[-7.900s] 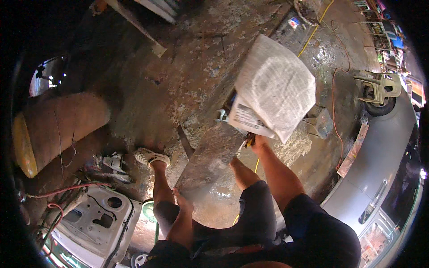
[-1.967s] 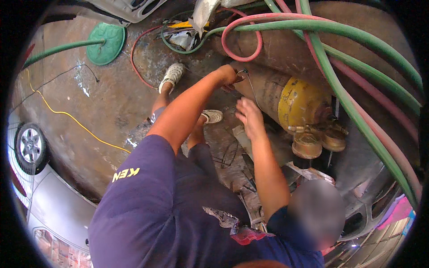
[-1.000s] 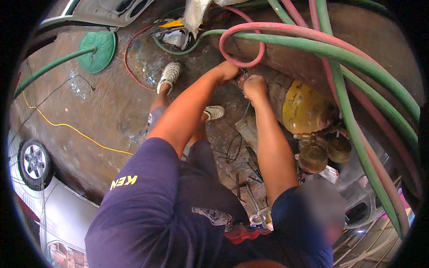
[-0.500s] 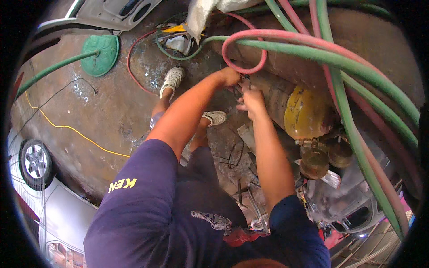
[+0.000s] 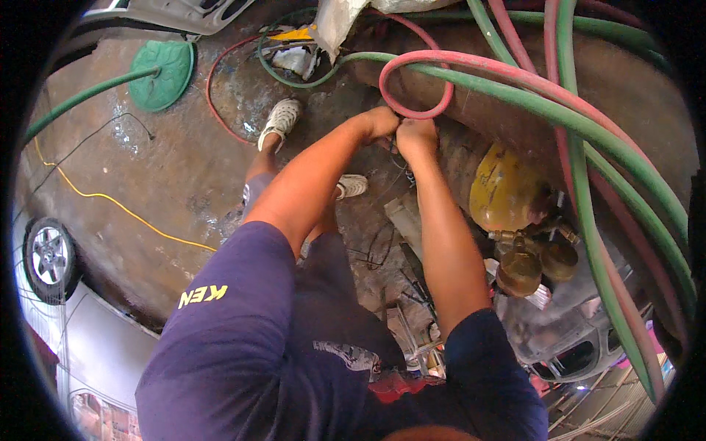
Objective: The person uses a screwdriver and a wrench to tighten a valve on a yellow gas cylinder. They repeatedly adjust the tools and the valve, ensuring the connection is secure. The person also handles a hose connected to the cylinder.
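Observation:
Out ahead at arm's length, my two hands are close together, just below a loop of red hose (image 5: 515, 72). My left hand (image 5: 380, 125) is closed, its fingers curled round something mostly hidden. My right hand (image 5: 418, 137) is a fist right beside it, knuckles up. A small dark piece shows between the hands, too small to name. Beneath them hangs a thin, wire-like or chain-like strand (image 5: 407, 173). A green hose (image 5: 544, 108) runs alongside the red one, passing over to the right.
Right of my forearm stands a yellow cylinder (image 5: 500, 192) with brass-coloured gauges (image 5: 519, 274). A green round base (image 5: 163, 77) with a pole is at the far left. A yellow cord (image 5: 110, 197) crosses the floor. A car wheel (image 5: 50, 256) sits at left; metal scraps (image 5: 415, 334) lie near my legs.
My right hand has risen slightly and turned knuckles up, closing beside the left. Its fingers were partly spread before. The whole view has shifted a little.

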Demonstrator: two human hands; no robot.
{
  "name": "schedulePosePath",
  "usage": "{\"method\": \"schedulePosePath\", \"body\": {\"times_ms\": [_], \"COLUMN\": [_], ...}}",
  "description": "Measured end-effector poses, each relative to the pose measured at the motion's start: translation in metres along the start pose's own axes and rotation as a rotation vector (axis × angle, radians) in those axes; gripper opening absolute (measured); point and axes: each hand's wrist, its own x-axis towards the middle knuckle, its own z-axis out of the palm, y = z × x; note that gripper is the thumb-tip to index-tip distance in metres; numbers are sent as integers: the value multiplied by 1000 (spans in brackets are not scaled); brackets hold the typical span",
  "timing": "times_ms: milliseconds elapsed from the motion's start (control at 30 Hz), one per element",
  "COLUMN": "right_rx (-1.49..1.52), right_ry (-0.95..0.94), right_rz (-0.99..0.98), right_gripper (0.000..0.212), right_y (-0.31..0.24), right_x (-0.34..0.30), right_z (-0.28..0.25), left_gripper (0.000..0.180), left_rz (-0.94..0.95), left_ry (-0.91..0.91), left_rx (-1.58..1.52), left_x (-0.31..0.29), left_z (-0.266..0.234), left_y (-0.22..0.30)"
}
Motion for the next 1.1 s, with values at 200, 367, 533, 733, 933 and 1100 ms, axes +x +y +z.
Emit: {"method": "schedulePosePath", "body": {"times_ms": [200,367,533,733,933,1100], "right_rx": [67,-206,-188,-204,-289,-362], "right_ry": [84,64,-11,-29,-46,-96], "right_rz": [-155,-141,-29,-60,-78,-128], "right_gripper": [23,21,30,37,39,40], "right_y": [18,0,-21,28,15,-19], "right_x": [-14,-28,-29,5,4,16], "right_z": [-16,-10,-39,-32,-26,-23], "left_gripper": [30,29,27,32,32,41], "left_rz": [58,165,152,-22,25,651], "left_ry": [14,133,123,-2,39,294], "left_rx": [106,340,64,-67,102,1123], "left_x": [-24,18,16,-20,16,55], "left_z": [8,-5,8,25,0,-44], "left_y": [31,-5,-11,32,7,-44]}}
